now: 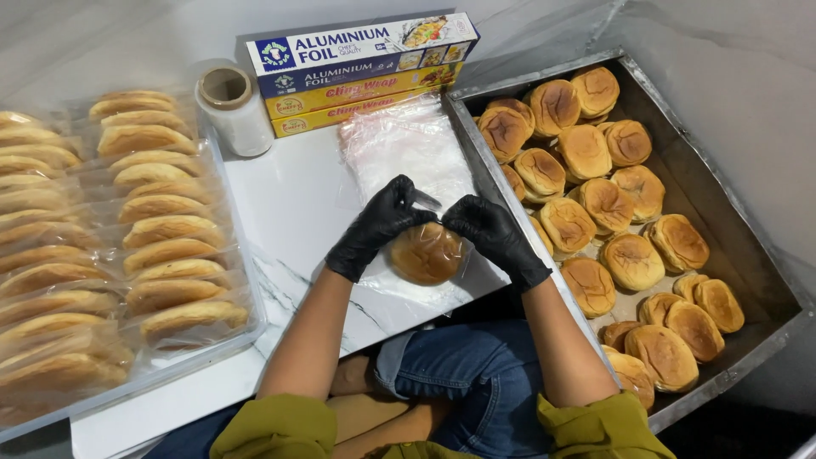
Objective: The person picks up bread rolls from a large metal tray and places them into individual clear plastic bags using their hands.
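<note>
Seen from the head camera, both hands wear black gloves and meet over a round brown bun (427, 252) that lies inside a clear plastic bag (406, 153) on the white marble-patterned board (297, 204). The left hand (380, 223) curls over the bun's upper left edge, its fingertips pinched together on a fold of the clear film just above the bun. The right hand (493, 234) sits against the bun's upper right edge, fingers bent and closed on the plastic there; the two hands nearly touch each other. More clear bags lie flat beyond the bun, reaching toward a stack of long boxes of foil and cling film (361, 72), with a roll of clear film (234, 110) standing upright just left of the stack. To the right, a metal tray (748, 263) holds many loose unwrapped buns (633, 259). To the left, rows of bagged buns (161, 229) stand on edge in a clear tray (246, 336).
</note>
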